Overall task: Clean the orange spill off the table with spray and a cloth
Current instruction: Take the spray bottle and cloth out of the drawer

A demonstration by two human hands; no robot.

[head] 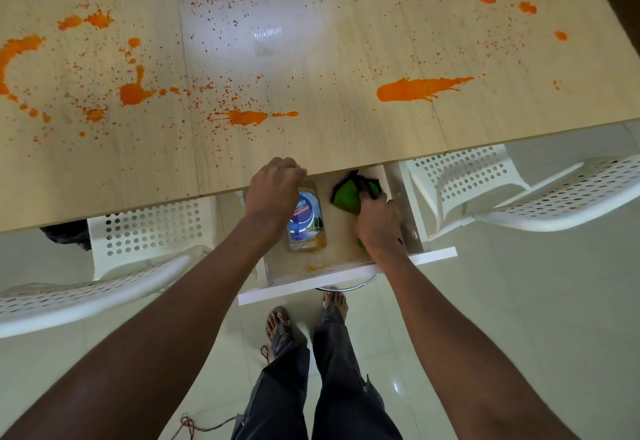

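Pale wood-grain table [311,69] being seen from above, white drawer [346,275] pulled open under near edge. Left hand [273,190] being curled around top of glass-cleaner spray bottle [306,221], which is lying in drawer. Right hand [377,223] being closed on green cloth [349,197] just beside bottle. Orange spill [415,88] being shown in splashes and specks across tabletop, well apart from hands. White perforated chairs [149,231] being flanked on both sides; sandalled feet [278,323] on glossy tiled floor.
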